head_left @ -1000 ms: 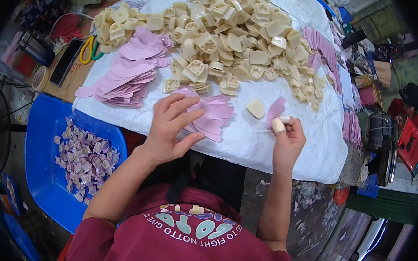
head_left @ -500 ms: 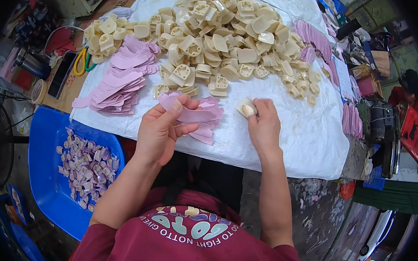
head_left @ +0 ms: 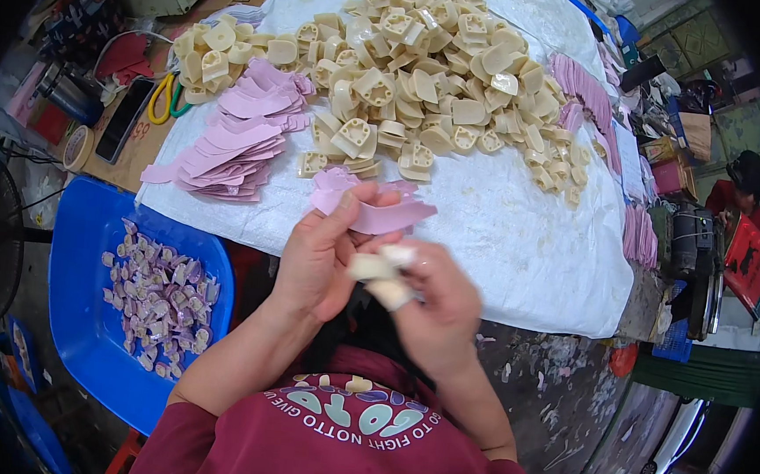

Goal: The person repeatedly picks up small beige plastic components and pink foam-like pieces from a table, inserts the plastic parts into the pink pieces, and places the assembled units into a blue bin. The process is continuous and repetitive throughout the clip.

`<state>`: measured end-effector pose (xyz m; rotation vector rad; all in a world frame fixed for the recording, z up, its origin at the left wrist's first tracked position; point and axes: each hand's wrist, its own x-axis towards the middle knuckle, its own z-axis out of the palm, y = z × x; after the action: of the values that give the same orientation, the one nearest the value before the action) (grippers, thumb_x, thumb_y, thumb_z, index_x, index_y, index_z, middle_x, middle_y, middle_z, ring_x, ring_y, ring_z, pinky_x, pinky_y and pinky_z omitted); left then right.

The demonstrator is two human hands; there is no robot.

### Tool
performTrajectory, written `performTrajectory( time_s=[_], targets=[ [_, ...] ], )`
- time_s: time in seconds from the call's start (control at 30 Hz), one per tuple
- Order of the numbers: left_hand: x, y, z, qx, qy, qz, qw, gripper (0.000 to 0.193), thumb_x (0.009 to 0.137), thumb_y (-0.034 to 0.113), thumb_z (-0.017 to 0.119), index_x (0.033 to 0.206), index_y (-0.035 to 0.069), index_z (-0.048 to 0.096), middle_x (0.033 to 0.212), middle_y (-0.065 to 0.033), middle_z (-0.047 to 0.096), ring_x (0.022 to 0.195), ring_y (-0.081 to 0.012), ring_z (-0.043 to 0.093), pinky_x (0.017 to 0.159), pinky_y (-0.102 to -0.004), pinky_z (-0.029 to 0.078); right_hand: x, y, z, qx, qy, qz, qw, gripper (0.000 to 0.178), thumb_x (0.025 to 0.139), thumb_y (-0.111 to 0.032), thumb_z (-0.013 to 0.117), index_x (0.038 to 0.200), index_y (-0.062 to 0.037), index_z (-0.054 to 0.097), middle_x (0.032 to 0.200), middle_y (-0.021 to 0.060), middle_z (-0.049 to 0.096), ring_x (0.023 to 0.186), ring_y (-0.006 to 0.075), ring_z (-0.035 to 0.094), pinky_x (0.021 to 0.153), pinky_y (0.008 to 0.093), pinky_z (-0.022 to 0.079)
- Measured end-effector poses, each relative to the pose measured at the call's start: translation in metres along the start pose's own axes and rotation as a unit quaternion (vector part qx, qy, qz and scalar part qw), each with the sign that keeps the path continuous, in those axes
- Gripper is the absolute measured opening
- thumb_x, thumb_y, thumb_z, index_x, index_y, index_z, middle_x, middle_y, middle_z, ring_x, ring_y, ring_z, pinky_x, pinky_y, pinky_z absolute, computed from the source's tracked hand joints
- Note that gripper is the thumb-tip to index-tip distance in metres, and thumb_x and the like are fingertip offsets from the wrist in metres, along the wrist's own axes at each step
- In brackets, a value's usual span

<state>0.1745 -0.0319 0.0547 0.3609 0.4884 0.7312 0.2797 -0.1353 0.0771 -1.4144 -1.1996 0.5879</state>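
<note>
My left hand (head_left: 315, 254) pinches a curved pink strip (head_left: 403, 219) between thumb and fingers, above the table's near edge. My right hand (head_left: 441, 303), smeared by motion, grips a beige shoe heel (head_left: 365, 267) close beside the left palm. White coverings seem to sit on some right fingertips. Just behind the left fingers lie more loose pink strips (head_left: 335, 181), partly hidden by the held one. Farther back rises a big heap of beige heels (head_left: 443, 92). A fanned stack of pink strips (head_left: 237, 143) rests left of it.
At lower left stands a blue basin (head_left: 76, 304) holding several purple-and-beige pieces. Scissors (head_left: 159, 98), a phone (head_left: 126, 121) and a tape roll (head_left: 78, 147) lie on the table's left side. White woven sheeting (head_left: 528, 265) covers the tabletop. Another person (head_left: 740, 196) is at far right.
My right hand has swung left and nearer to me with the heel, beside my left hand. The left hand has shifted right with the pink strip. The whole view has shifted slightly.
</note>
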Motion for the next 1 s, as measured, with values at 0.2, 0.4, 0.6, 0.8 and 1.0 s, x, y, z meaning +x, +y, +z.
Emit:
performTrajectory(
  time_s=[0.2, 0.4, 0.6, 0.8, 1.0],
  targets=[
    [-0.003, 0.012, -0.006, 0.057, 0.015, 0.044, 0.997, 0.041, 0.096, 0.027, 0.055, 0.127, -0.001, 0.050, 0.122, -0.0186, 0.059, 0.112, -0.0258, 0.060, 0.094, -0.0364, 0.053, 0.012, -0.001, 0.003, -0.085, 0.046, -0.153, 0.984, 0.027, 0.072, 0.008, 0.068, 0.096, 0.0022, 0.057, 0.102, 0.0165, 0.065, 0.088, 0.0297, 0.066, 0.076, 0.0336, 0.053],
    [-0.022, 0.007, 0.008, 0.042, -0.050, 0.039, 0.997, 0.039, 0.098, 0.027, 0.052, 0.127, 0.000, 0.053, 0.124, -0.0205, 0.060, 0.110, -0.0243, 0.062, 0.096, -0.0367, 0.048, 0.018, 0.008, 0.000, -0.123, 0.057, -0.225, 0.965, 0.026, 0.069, 0.008, 0.066, 0.093, 0.0026, 0.056, 0.102, 0.0187, 0.066, 0.090, 0.0334, 0.065, 0.076, 0.0379, 0.054],
    [-0.026, 0.008, 0.008, 0.031, -0.064, 0.032, 0.997, 0.040, 0.099, 0.026, 0.050, 0.128, -0.001, 0.052, 0.124, -0.0194, 0.060, 0.112, -0.0239, 0.060, 0.097, -0.0367, 0.047, 0.019, 0.002, -0.001, -0.124, 0.058, -0.230, 0.963, 0.027, 0.068, 0.008, 0.067, 0.092, 0.0016, 0.057, 0.100, 0.0179, 0.066, 0.088, 0.0332, 0.065, 0.075, 0.0375, 0.054],
    [-0.027, 0.008, 0.017, 0.041, -0.064, 0.025, 0.997, 0.042, 0.100, 0.024, 0.050, 0.130, -0.005, 0.050, 0.122, -0.0172, 0.061, 0.112, -0.0219, 0.059, 0.096, -0.0348, 0.047, 0.024, -0.003, -0.006, -0.178, 0.057, -0.235, 0.954, 0.027, 0.066, 0.005, 0.070, 0.088, -0.0005, 0.057, 0.094, 0.0143, 0.066, 0.083, 0.0322, 0.063, 0.072, 0.0388, 0.051],
    [-0.021, 0.012, 0.004, 0.272, -0.034, 0.073, 0.959, 0.031, 0.096, 0.020, 0.058, 0.115, -0.004, 0.064, 0.109, -0.0125, 0.068, 0.098, -0.0157, 0.063, 0.086, -0.0290, 0.051, 0.028, -0.004, -0.022, -0.322, 0.019, -0.219, 0.921, 0.027, 0.060, 0.000, 0.069, 0.084, -0.0050, 0.057, 0.086, 0.0085, 0.061, 0.081, 0.0283, 0.057, 0.073, 0.0396, 0.040]
  ],
)
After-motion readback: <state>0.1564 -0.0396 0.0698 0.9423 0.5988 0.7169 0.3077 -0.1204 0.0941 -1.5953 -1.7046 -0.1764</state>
